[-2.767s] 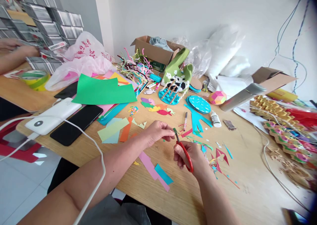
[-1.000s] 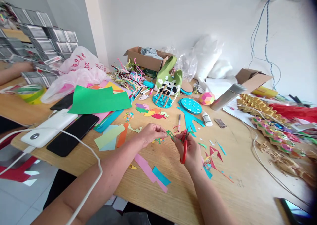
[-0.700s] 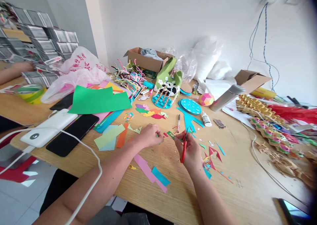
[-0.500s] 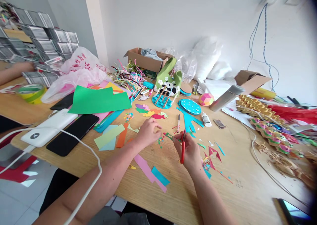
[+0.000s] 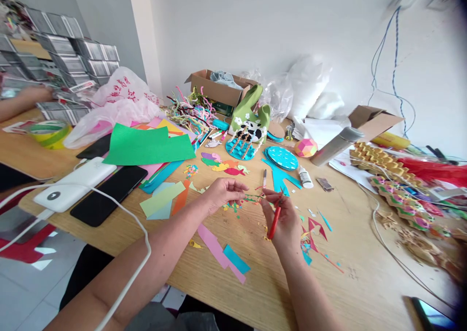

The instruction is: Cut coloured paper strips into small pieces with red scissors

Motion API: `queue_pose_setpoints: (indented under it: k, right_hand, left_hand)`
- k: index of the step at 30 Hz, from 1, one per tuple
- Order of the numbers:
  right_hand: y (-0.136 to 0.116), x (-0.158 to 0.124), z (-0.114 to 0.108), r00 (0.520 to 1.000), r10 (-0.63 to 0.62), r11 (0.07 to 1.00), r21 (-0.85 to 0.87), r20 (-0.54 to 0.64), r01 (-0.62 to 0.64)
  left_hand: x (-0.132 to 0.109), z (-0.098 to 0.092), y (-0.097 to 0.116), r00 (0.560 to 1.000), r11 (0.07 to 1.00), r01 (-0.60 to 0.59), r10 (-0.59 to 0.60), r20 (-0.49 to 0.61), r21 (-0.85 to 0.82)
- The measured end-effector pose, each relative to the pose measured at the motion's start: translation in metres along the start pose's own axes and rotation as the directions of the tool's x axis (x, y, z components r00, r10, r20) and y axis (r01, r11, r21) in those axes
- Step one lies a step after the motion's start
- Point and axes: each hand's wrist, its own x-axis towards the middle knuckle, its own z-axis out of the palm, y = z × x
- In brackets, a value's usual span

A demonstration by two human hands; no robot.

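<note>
A thin green paper strip (image 5: pixel 252 198) with holes in it stretches between my two hands above the wooden table. My left hand (image 5: pixel 223 195) pinches its left end. At its right end are the fingertips of my right hand (image 5: pixel 282 217), which also holds red-handled scissors (image 5: pixel 275 222) in the palm. Small coloured paper dots (image 5: pixel 233 207) lie beneath the strip. Behind my hands are paper fish (image 5: pixel 233 171) in several colours and a pen (image 5: pixel 264 178). Red and blue scraps (image 5: pixel 314 231) lie to the right of my right hand.
A white power bank (image 5: pixel 73 185), a black phone (image 5: pixel 109 195) and green paper (image 5: pixel 146 146) lie left. A white cable crosses over my left forearm. A glue bottle (image 5: pixel 305 177), a grey flask (image 5: pixel 337 146) and a green bag (image 5: pixel 251 119) stand farther back. Another person's hand (image 5: pixel 36 95) is far left.
My left hand has moved right and taken hold of the green strip's left end. My right hand has shifted slightly right, and the scissors have tilted.
</note>
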Motion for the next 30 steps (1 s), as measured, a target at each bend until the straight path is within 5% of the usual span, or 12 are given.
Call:
queue_pose_setpoints:
  k: [3,5,8,11,16,30]
  right_hand:
    - [-0.005,0.0,-0.005,0.987,0.007,0.997,-0.069,-0.163,-0.018]
    - [-0.009,-0.001,-0.008,0.99,0.029,0.996,-0.08,-0.137,-0.04]
    - [-0.015,-0.002,-0.01,0.963,0.211,0.977,-0.079,0.166,-0.2]
    - [-0.018,-0.003,-0.007,0.824,0.34,0.938,-0.107,0.452,-0.329]
    - [-0.017,-0.002,-0.002,0.705,0.466,0.879,-0.188,0.535,-0.438]
    - [-0.016,0.002,-0.004,0.685,0.537,0.843,-0.3,0.492,-0.446]
  left_hand:
    - [0.003,0.002,-0.003,0.997,0.996,0.028,-0.034,-0.068,-0.08]
    - [0.004,0.003,-0.004,0.995,0.992,0.019,-0.031,-0.096,-0.126]
    - [0.004,0.004,-0.004,0.993,0.988,-0.007,-0.011,-0.117,-0.155]
    - [0.003,0.004,-0.002,0.991,0.991,-0.011,-0.007,-0.137,-0.133]
    - [0.002,0.004,0.003,0.987,0.997,-0.018,0.005,-0.158,-0.081]
    - [0.004,0.002,-0.004,0.995,0.999,0.002,-0.005,-0.099,-0.033]
